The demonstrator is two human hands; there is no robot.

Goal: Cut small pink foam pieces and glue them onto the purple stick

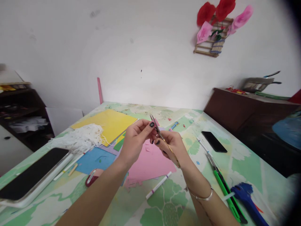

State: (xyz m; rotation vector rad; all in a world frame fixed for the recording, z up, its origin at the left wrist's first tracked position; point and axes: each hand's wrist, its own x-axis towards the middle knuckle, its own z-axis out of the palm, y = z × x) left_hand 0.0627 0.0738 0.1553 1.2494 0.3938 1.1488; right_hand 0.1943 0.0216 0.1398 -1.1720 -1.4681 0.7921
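My left hand (138, 135) pinches a small piece of pink paper (155, 121) between thumb and fingers, above the middle of the table. In my right hand (172, 142) is a pair of scissors (167, 145), its handle gold-coloured and its blades pointing up and away from me. The blades lie against the pink piece, beside my left thumb. Whether they are parted around it I cannot tell. Beneath both hands lies a sheet of pink paper (150, 163), with small pink offcuts (134, 183) at its near edge.
Yellow paper (110, 121), blue paper (94, 160) and white yarn (82, 136) lie left, near a large phone (35, 172). A white marker (158, 185) lies in front. Rightward are a black phone (213, 141), a green cutter (227, 191) and a blue-handled tool (249, 201).
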